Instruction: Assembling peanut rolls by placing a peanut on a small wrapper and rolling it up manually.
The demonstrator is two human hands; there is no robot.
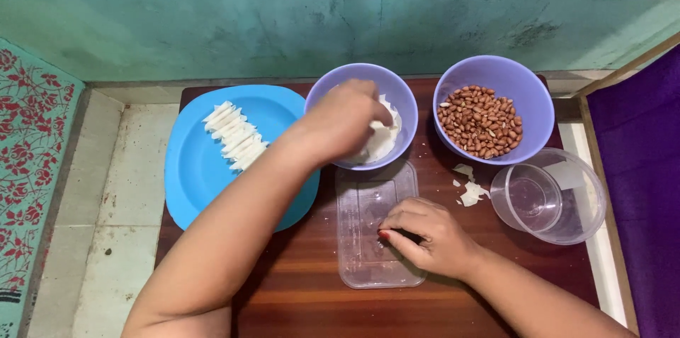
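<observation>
Blue plate (205, 168) at left, white folded pieces (235, 137) in a row on it. Left hand (340, 122) reaches into the near purple bowl (397, 94), fingers pinched on a white wrapper (382, 141). Right hand (425, 235) rests on the clear lid (368, 203), fingertips closed; held item cannot be made out. Peanut bowl (524, 83) and clear tub (559, 203) at right.

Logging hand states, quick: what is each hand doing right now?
Left hand: reaching into the lilac plastic bowl, fingers on white pieces; grip unclear.
Right hand: fingers curled, resting on the clear plastic lid.
</observation>
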